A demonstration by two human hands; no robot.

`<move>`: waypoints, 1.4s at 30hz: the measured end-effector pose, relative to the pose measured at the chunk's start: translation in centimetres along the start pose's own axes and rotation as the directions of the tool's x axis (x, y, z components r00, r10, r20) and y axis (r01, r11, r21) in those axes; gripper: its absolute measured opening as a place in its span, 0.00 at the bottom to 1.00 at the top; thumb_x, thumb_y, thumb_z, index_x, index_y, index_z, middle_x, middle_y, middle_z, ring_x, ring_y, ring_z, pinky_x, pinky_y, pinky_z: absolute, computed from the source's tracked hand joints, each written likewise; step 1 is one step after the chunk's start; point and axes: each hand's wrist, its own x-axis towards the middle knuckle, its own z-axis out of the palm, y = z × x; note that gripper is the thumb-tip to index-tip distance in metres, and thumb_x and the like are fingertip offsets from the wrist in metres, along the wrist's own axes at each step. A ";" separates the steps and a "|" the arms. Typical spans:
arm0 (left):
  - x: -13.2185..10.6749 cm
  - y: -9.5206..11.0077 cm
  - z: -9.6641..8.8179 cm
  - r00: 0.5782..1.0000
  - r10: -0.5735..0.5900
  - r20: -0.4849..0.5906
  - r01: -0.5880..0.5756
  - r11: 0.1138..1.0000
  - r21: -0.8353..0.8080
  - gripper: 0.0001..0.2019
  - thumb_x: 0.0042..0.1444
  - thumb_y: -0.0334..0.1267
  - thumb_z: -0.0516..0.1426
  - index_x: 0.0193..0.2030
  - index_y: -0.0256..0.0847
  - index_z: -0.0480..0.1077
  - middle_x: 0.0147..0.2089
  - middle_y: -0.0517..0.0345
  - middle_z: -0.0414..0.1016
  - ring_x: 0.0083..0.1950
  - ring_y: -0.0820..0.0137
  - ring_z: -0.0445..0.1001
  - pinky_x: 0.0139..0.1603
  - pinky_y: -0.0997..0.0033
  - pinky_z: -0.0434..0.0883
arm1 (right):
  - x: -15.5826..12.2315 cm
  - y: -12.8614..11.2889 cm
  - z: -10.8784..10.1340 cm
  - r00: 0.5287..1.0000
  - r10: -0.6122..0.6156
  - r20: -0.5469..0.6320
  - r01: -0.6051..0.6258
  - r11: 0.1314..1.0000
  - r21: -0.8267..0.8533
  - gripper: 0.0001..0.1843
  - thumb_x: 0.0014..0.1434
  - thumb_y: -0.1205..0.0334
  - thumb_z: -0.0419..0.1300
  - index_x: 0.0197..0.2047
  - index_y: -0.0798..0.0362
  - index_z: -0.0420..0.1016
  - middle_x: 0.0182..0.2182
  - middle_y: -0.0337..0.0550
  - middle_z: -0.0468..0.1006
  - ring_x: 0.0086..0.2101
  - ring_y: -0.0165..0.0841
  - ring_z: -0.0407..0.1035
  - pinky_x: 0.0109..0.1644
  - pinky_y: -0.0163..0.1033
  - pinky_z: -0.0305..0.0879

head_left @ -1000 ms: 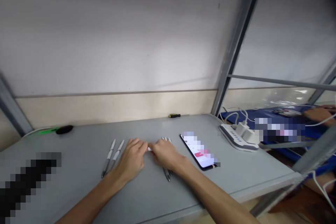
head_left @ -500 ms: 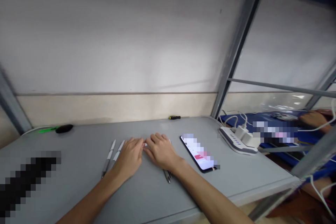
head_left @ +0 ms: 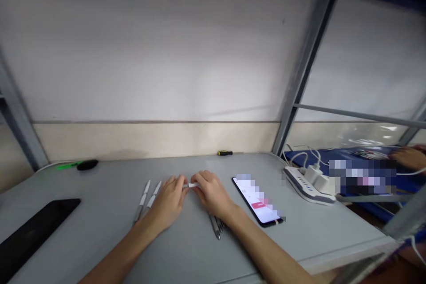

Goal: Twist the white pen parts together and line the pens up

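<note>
White pen piece point(head_left: 193, 185) pinched by left hand point(head_left: 171, 200) and right hand point(head_left: 213, 195)! Two pens point(head_left: 143, 199) lie beside the left hand

Shared dormitory or workroom

We saw metal posts point(head_left: 285, 128) framing a grey table point(head_left: 193, 248) against a wall point(head_left: 149, 53), a power strip point(head_left: 304, 184), and another person's hand point(head_left: 406, 159) near a blue surface point(head_left: 408, 183); which kind, we could not tell.
</note>
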 end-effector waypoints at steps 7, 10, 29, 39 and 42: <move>-0.1 -0.1 0.3 1.000 0.009 -0.030 -0.011 0.995 -0.095 0.07 0.65 0.35 0.44 0.39 0.43 0.60 0.41 0.54 0.71 0.44 0.66 0.69 0.44 0.65 0.65 | -0.2 -0.2 -0.2 1.000 0.000 -0.009 0.001 0.999 0.053 0.10 0.64 0.64 0.53 0.46 0.54 0.72 0.39 0.47 0.72 0.42 0.36 0.64 0.46 0.41 0.60; 0.0 0.0 0.2 1.000 -0.003 -0.014 0.002 1.000 -0.030 0.10 0.66 0.36 0.42 0.36 0.43 0.61 0.39 0.55 0.71 0.41 0.66 0.69 0.42 0.66 0.65 | -0.1 -0.4 -0.3 1.000 -0.009 -0.009 0.009 0.998 0.056 0.11 0.64 0.66 0.52 0.45 0.53 0.74 0.38 0.47 0.72 0.41 0.36 0.64 0.45 0.41 0.60; 0.1 -0.4 -0.2 1.000 -0.026 -0.004 0.026 0.994 0.108 0.15 0.67 0.38 0.39 0.33 0.42 0.63 0.34 0.57 0.70 0.41 0.65 0.68 0.42 0.65 0.60 | 0.0 1.0 -0.9 0.999 0.046 0.005 -0.046 0.983 0.179 0.08 0.57 0.70 0.59 0.40 0.53 0.73 0.35 0.42 0.75 0.35 0.32 0.69 0.38 0.34 0.61; 0.1 -0.6 -0.7 1.000 0.009 0.005 -0.010 0.999 0.040 0.12 0.66 0.38 0.43 0.35 0.42 0.64 0.37 0.58 0.72 0.43 0.64 0.67 0.43 0.63 0.58 | 0.1 0.9 -1.2 0.994 0.066 0.087 -0.087 0.958 0.274 0.11 0.64 0.63 0.52 0.36 0.53 0.76 0.32 0.43 0.78 0.32 0.31 0.69 0.38 0.34 0.61; 0.1 -0.6 -0.7 1.000 0.021 0.007 -0.021 0.999 0.031 0.13 0.66 0.37 0.42 0.35 0.42 0.64 0.36 0.58 0.72 0.42 0.65 0.67 0.43 0.63 0.58 | 0.1 1.0 -1.3 0.996 0.085 0.028 -0.090 0.952 0.292 0.05 0.58 0.66 0.59 0.39 0.53 0.74 0.36 0.43 0.77 0.35 0.31 0.69 0.39 0.34 0.61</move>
